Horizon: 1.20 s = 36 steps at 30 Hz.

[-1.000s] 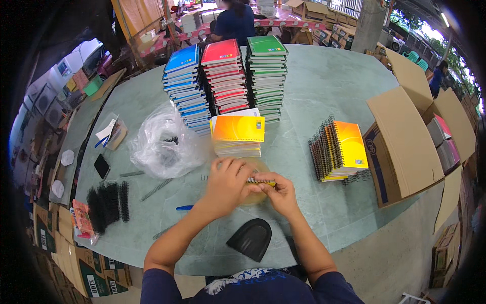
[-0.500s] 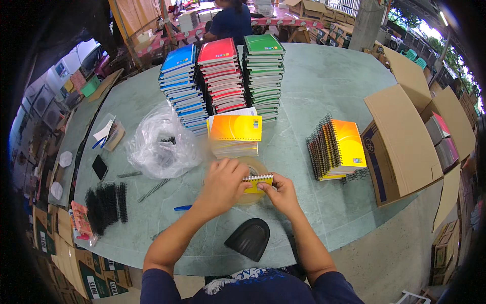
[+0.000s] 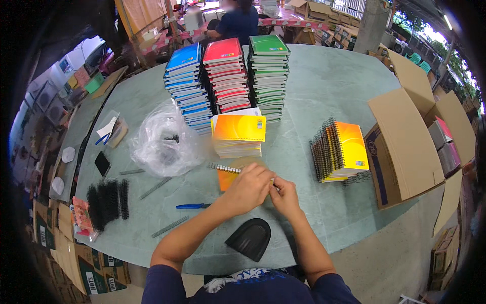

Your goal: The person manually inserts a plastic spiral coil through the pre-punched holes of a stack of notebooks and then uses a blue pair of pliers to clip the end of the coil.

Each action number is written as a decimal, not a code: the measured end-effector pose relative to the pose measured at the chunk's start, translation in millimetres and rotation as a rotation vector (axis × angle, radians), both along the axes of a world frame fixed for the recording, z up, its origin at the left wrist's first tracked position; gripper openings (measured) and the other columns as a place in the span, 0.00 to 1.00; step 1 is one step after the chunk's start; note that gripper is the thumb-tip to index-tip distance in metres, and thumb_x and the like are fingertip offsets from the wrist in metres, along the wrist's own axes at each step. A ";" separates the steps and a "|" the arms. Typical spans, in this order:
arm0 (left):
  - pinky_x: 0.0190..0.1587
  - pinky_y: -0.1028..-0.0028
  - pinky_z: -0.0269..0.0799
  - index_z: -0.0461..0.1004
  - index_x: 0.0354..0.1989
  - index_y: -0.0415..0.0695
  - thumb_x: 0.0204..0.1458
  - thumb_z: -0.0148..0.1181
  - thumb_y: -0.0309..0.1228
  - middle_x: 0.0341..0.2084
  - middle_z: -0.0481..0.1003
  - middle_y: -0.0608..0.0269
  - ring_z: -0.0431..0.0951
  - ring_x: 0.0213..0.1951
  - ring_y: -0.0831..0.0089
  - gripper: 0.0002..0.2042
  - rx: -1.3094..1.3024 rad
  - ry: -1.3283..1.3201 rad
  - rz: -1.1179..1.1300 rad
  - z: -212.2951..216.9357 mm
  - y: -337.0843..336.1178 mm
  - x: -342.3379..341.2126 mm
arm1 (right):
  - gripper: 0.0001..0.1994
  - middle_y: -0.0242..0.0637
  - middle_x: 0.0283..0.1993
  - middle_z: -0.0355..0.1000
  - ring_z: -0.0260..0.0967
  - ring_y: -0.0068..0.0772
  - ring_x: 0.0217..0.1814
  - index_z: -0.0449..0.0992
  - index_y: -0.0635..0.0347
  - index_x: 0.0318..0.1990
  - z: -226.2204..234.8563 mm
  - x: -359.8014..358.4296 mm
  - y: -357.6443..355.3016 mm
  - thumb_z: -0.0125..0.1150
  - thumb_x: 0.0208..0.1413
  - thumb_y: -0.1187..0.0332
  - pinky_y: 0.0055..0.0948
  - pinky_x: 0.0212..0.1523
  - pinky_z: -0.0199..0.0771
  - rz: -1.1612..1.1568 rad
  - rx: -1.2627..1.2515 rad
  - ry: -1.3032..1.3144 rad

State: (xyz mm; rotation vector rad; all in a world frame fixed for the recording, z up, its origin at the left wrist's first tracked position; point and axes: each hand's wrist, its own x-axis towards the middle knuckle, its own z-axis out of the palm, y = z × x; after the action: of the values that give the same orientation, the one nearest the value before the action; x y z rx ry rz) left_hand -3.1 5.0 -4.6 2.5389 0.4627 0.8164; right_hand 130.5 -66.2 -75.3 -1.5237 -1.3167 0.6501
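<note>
One orange notebook (image 3: 227, 181) stretches lengthwise leftward and slightly away from the right hand (image 3: 284, 196) pinching its end; the left hand (image 3: 252, 185), nearer, clasps its coil (image 3: 224, 167).

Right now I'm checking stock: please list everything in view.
Handled notebook: one, orange, centre
Tall stacks: three, blue, red, green, back
Short notebook stack: one, yellow, centre
Bound notebooks: several, yellow, right
Carton: one, brown, right
Plastic bag: one, clear, left
Coil bundle: one, black, left
Loose coils: three, dark, left
Slim tool: one, blue, near centre
Curved pad: one, black, near edge
Slab: one, black, left
Tub: one, translucent, left
Boxes: several, brown, lower left
Table: one, green, centre
Person: one, blue top, background
Left hand: one, bare, on notebook
Right hand: one, bare, at notebook
</note>
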 end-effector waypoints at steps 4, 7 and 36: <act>0.39 0.66 0.65 0.72 0.36 0.39 0.42 0.57 0.21 0.30 0.70 0.51 0.68 0.36 0.55 0.10 -0.075 0.031 0.025 -1.0 1.7 -1.2 | 0.07 0.44 0.24 0.71 0.66 0.26 0.24 0.74 0.65 0.37 4.1 -7.1 -1.9 0.55 0.51 0.75 0.26 0.26 0.66 0.004 0.089 0.033; 0.41 0.66 0.66 0.72 0.37 0.41 0.41 0.59 0.22 0.32 0.70 0.51 0.69 0.38 0.55 0.12 -0.059 0.007 0.011 -6.6 3.2 9.1 | 0.08 0.45 0.27 0.72 0.69 0.29 0.27 0.75 0.65 0.39 11.2 -4.5 -3.0 0.55 0.51 0.76 0.26 0.30 0.68 -0.016 0.171 0.118; 0.45 0.65 0.69 0.73 0.39 0.36 0.47 0.57 0.29 0.37 0.73 0.54 0.73 0.43 0.57 0.12 0.411 -0.049 -0.164 18.9 -33.0 178.5 | 0.31 0.46 0.64 0.55 0.49 0.35 0.67 0.57 0.69 0.61 60.4 184.0 -78.2 0.38 0.62 0.50 0.33 0.66 0.43 -0.356 0.371 0.441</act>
State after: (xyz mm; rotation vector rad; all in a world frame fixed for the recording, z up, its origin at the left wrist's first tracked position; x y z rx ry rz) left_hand 175.4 -28.0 14.4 2.8706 0.0708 0.9921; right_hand 314.5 -144.5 -14.9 -1.1824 -0.7553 0.4467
